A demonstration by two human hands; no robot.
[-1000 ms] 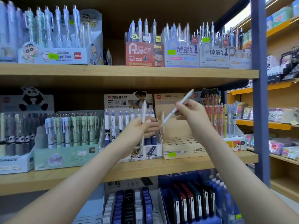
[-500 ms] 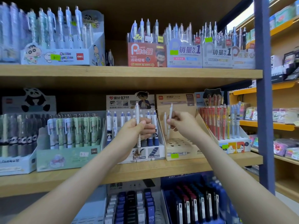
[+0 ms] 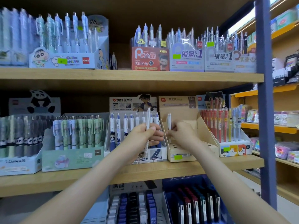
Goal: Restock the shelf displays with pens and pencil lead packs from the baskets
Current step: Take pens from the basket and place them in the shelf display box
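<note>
On the middle shelf [image 3: 178, 169] of a stationery aisle, a white pen [image 3: 169, 121] stands upright in the right hand [image 3: 182, 135], low over the rear left corner of a beige display box [image 3: 208, 147] whose perforated deck is almost bare. 1 second ago the same pen was tilted, its top leaning up to the right, well above the box; half a second ago it was nearly vertical. Now its long axis runs straight up and down, cap end up, writing end down toward the holes. That suggests the slotting of this pen is under way, though the hand hides its lower end and whether the tip has entered a hole cannot be told. The right hand's fingers are pinched together on the pen's lower barrel. Just beside it, to the left, 1 standing pen [image 3: 167, 123] of the same kind is already in place.

The left hand [image 3: 144, 138] hangs in front of the neighbouring blue-and-white pen display [image 3: 159, 152], its fingers and thumb curled round a spare pen [image 3: 148, 117], also upright and apparently next for the box. To the right sits a cat-print display [image 3: 234, 149] of red and yellow pens. Lead packs [image 3: 132, 207] fill the racks on the shelf below.
</note>
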